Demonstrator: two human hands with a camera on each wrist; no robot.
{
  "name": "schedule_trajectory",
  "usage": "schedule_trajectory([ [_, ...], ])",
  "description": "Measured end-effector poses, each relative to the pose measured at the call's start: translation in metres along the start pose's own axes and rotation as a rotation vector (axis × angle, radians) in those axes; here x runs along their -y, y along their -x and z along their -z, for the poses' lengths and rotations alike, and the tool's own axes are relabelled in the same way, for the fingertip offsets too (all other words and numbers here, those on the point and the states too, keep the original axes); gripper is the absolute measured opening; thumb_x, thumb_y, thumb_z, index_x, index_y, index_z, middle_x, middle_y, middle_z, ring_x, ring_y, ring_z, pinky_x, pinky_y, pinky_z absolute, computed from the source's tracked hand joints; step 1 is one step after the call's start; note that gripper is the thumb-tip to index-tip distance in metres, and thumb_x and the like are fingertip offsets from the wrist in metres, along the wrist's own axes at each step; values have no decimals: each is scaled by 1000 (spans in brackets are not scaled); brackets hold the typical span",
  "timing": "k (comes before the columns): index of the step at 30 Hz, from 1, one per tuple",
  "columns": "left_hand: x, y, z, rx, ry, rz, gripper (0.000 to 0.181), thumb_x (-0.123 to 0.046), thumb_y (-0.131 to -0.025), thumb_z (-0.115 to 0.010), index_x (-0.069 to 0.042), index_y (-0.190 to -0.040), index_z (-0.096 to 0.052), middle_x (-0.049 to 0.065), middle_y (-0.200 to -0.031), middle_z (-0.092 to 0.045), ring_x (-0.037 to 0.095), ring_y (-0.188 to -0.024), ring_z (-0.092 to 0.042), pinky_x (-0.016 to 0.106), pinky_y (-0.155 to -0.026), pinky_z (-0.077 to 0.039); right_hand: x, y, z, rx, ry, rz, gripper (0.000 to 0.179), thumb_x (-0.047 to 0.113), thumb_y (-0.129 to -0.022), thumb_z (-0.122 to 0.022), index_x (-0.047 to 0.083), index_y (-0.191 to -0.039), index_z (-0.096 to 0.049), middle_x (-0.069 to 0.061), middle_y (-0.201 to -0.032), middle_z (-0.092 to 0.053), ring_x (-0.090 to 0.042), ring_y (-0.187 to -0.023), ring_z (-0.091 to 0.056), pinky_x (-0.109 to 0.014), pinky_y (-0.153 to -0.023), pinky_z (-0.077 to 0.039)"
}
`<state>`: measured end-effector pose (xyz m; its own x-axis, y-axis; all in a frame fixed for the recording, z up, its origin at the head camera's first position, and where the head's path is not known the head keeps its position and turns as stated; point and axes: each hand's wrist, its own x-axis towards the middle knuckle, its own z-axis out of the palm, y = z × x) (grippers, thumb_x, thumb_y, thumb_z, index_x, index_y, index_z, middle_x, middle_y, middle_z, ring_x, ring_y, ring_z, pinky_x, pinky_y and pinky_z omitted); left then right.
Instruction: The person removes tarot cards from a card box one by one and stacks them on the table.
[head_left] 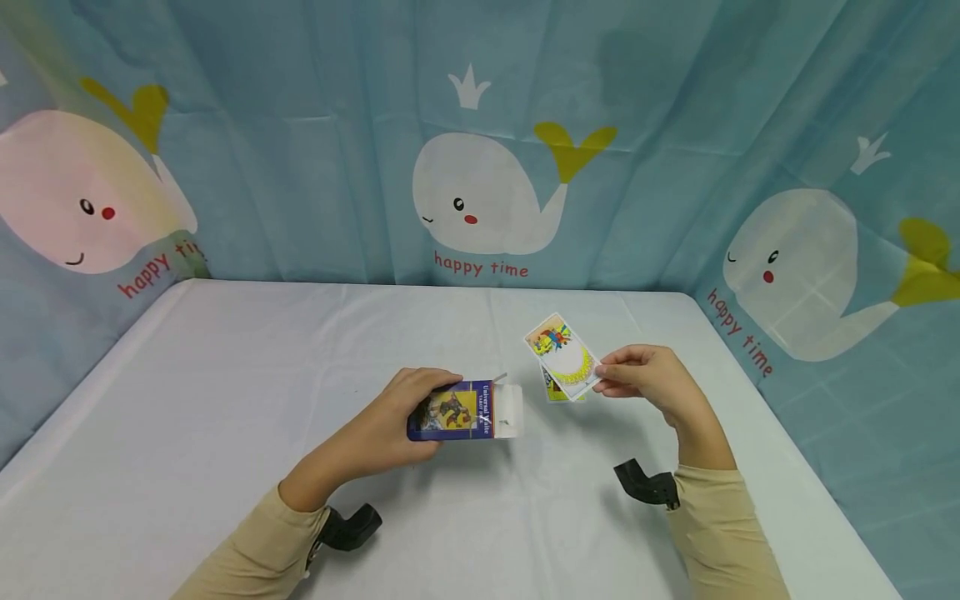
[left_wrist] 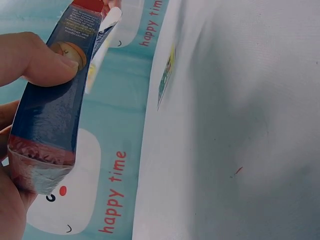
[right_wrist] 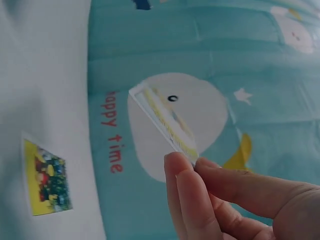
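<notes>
My left hand (head_left: pixel 401 417) grips a blue tarot card box (head_left: pixel 453 412) held above the table, its open white flap (head_left: pixel 509 411) pointing right. In the left wrist view the thumb presses on the narrow printed side of the box (left_wrist: pixel 55 100), near a round picture. With thumb and fingertips my right hand (head_left: pixel 648 379) pinches a tarot card (head_left: pixel 562 354) by its lower right edge, picture side up in the head view. Another card (right_wrist: pixel 47 177), yellow with a colourful picture, lies on the table, partly covered by the held card in the head view.
A white cloth covers the table (head_left: pixel 225 375). Blue curtains (head_left: pixel 315 167) printed with whales stand behind it and along both sides. Black wrist camera mounts (head_left: pixel 647 483) stick out at both sleeves.
</notes>
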<state>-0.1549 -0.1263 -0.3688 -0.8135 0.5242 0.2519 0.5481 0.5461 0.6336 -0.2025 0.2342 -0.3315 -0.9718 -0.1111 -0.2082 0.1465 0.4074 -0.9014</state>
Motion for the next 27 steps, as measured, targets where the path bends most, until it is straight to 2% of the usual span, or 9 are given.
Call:
schedule_trajectory([
  [8,-1,0,0,3,8,5,75,-7,-78,-77,-19,-145,-48,1,-144,-51,21,-127,-43,37,-94,-47,-18,-18,-8,-27,-51,-110,28,15,-95,-64,-9,-109,-61,0,-77,-73,-9,-72,-73,-28,-76,-59],
  [21,1,0,-2,5,-1,7,74,-7,-77,-77,-20,-145,-48,1,-144,-51,20,-126,-43,37,-94,-47,-40,-35,-21,-51,-109,-194,24,12,-96,-62,-9,-108,-59,1,-70,-70,-6,-62,-69,-23,-66,-58],
  [27,1,0,-2,14,4,13,74,-7,-78,-76,-18,-145,-48,2,-145,-50,21,-127,-43,38,-95,-47,-46,-41,-26,-53,-152,-205,22,10,-96,-61,-9,-107,-57,1,-68,-70,-6,-60,-68,-22,-64,-57],
])
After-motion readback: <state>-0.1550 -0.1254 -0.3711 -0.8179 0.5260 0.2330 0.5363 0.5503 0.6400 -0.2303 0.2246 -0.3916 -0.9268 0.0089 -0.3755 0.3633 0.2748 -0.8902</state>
